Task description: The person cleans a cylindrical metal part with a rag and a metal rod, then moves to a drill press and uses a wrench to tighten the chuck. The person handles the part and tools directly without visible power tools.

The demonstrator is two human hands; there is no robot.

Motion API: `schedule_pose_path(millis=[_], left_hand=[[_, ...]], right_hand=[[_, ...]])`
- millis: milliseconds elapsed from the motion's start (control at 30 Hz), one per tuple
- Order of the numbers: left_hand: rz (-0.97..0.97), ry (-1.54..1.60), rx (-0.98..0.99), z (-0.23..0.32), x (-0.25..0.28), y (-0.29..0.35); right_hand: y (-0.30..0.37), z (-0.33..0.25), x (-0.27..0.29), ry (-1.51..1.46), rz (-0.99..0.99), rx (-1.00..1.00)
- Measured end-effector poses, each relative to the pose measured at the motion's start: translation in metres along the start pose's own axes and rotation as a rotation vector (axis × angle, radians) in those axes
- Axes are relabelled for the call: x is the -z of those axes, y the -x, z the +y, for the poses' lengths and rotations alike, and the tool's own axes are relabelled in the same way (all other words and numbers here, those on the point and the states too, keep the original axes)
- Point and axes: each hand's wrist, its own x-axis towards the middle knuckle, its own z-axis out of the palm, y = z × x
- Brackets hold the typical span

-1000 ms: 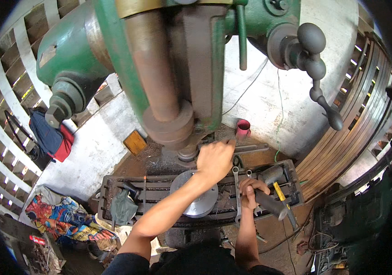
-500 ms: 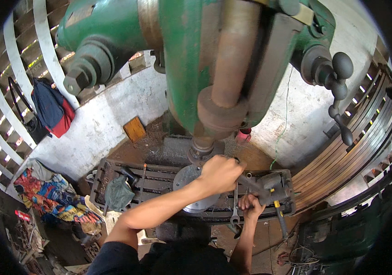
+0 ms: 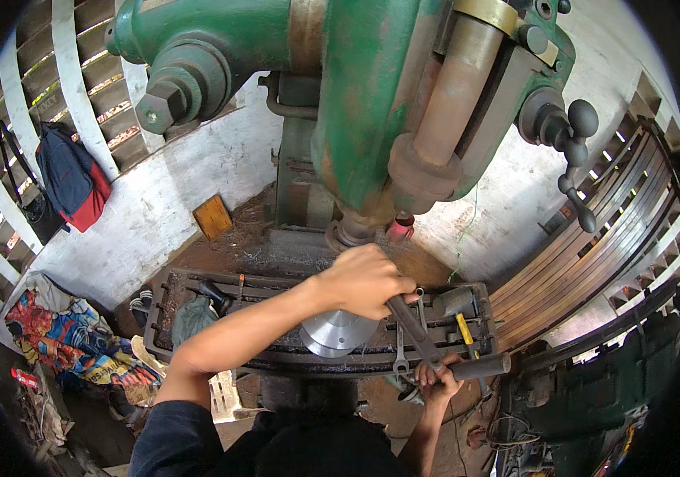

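Note:
My left hand point(image 3: 365, 282) is closed around the upper end of a dark steel T-shaped tool point(image 3: 414, 329), just in front of the machine's spindle point(image 3: 349, 232). The tool slants down to the right, ending in a thick round crosspiece point(image 3: 484, 366). Near that joint, my right hand point(image 3: 438, 378) has its fingers curled around the tool from below. A shiny round metal flange point(image 3: 338, 334) rests on the slotted machine table point(image 3: 276, 355), partly hidden by my left forearm. Between my hands a steel wrench point(image 3: 401, 343) lies on the table. To its right is a hammer with a yellow-and-black handle point(image 3: 465, 334).
The large green drilling machine point(image 3: 364, 111) towers above, with a ball-ended crank handle point(image 3: 575, 147) at right. A dark grey cloth point(image 3: 193, 322) lies on the table's left. Beyond are a patterned cloth point(image 3: 77, 338), a backpack point(image 3: 73, 175) and a wooden slatted bench point(image 3: 594, 246).
The T-shaped tool, blurred before, now shows clearly, with its crosspiece lower and further right. My right hand is slightly lower. The whole view has shifted a little.

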Motion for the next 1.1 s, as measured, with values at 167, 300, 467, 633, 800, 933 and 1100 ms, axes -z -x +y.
schedule_pose_path(millis=[167,300,467,633,800,933,1100], left_hand=[[-0.158,-0.131,0.182,0.009,-0.013,-0.015],[-0.079,-0.148,0.208,0.012,-0.016,-0.017],[-0.021,-0.135,0.214,0.011,-0.022,-0.019],[0.142,-0.123,0.218,0.006,-0.027,-0.029],[0.066,-0.139,0.286,-0.002,-0.036,-0.036],[0.021,-0.074,0.332,-0.011,-0.045,-0.043],[0.206,-0.134,0.382,-0.016,-0.039,-0.057]], right_hand=[[0.024,0.008,-0.020,0.094,-0.026,-0.020],[0.039,0.006,-0.045,0.550,-0.048,-0.080],[0.019,-0.006,-0.052,1.182,-0.549,0.220],[-0.029,0.013,-0.046,0.956,0.015,-0.019],[-0.059,0.008,-0.031,0.790,-0.369,0.662],[-0.099,0.037,-0.028,0.587,0.243,-0.068],[-0.099,0.050,0.000,0.233,0.173,-0.086]])
